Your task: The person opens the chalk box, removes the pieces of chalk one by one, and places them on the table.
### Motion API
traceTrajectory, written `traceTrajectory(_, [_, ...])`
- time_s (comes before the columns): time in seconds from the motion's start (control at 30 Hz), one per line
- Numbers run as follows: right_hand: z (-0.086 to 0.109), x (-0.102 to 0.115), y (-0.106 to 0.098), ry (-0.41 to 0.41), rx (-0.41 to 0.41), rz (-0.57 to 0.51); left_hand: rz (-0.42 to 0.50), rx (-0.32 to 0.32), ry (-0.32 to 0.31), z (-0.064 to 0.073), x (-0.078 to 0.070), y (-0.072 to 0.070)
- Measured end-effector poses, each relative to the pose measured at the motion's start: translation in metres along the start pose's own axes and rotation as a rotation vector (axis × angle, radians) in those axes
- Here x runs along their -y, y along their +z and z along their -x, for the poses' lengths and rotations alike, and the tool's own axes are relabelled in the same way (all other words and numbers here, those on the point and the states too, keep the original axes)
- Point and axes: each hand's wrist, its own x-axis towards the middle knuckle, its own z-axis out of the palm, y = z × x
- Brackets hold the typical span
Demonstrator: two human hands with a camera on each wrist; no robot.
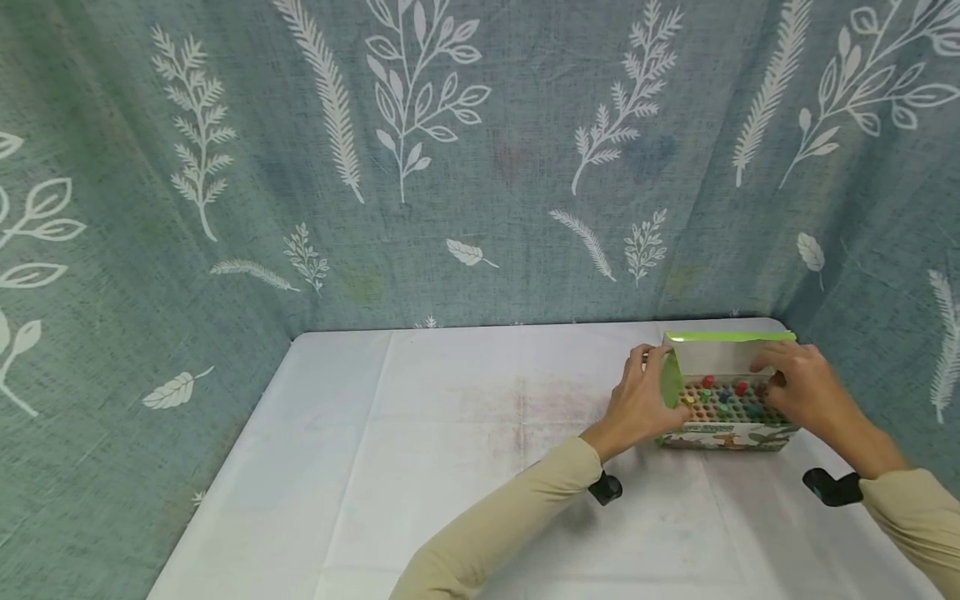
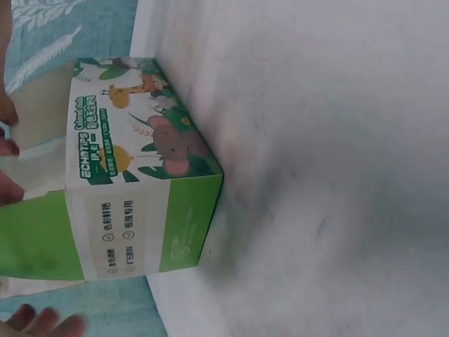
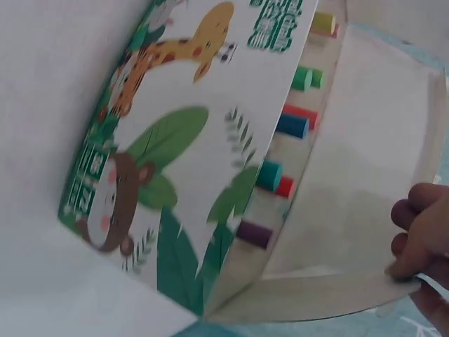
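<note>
A chalk box (image 1: 731,437), printed with cartoon animals, stands with its top open on the right part of the table. Colored chalk sticks (image 3: 291,125) poke up from a holed insert (image 1: 708,408) inside. My left hand (image 1: 633,404) is at the box's left end, thumb and fingers spread on either side of the green side flap (image 2: 35,235). In the left wrist view its fingertips show below that flap, apart from it. At the other end my right hand (image 1: 813,396) pinches the white side flap (image 3: 316,298) between thumb and fingers. The lid (image 1: 727,337) stands raised behind.
A white cloth covers the table (image 1: 435,467). Green leaf-patterned curtains (image 1: 465,167) hang behind and on both sides, the right one close to the box. Black wrist devices (image 1: 831,487) sit below both hands.
</note>
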Motion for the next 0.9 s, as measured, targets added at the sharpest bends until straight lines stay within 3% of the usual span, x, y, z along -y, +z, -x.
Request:
traceTrajectory(0.2, [0.005,-0.006,-0.007,0.018,0.031,0.16,-0.238,-0.063,0.158,0.004,0.002,-0.01])
traceTrajectory(0.3, [0.007,-0.008,-0.009,0.03,0.079,0.254,-0.35,-0.057,0.195,0.007,0.004,-0.014])
traceTrajectory(0.37, [0.01,-0.011,-0.009,0.035,0.112,0.256,-0.37,-0.031,0.189,0.009,0.005,-0.015])
traceTrajectory(0.43, [0.015,-0.015,-0.006,0.013,0.113,0.198,-0.343,0.0,0.169,0.012,0.007,-0.014])
traceTrajectory(0.6, [0.028,-0.029,0.009,0.002,0.126,-0.04,-0.174,0.076,0.105,0.017,0.012,-0.009])
traceTrajectory(0.73, [0.034,-0.03,0.012,0.148,0.243,-0.175,-0.083,0.081,0.093,0.017,0.016,-0.006])
traceTrajectory(0.9, [0.041,-0.027,0.016,0.27,0.374,-0.213,-0.035,0.062,0.09,0.011,0.016,-0.002])
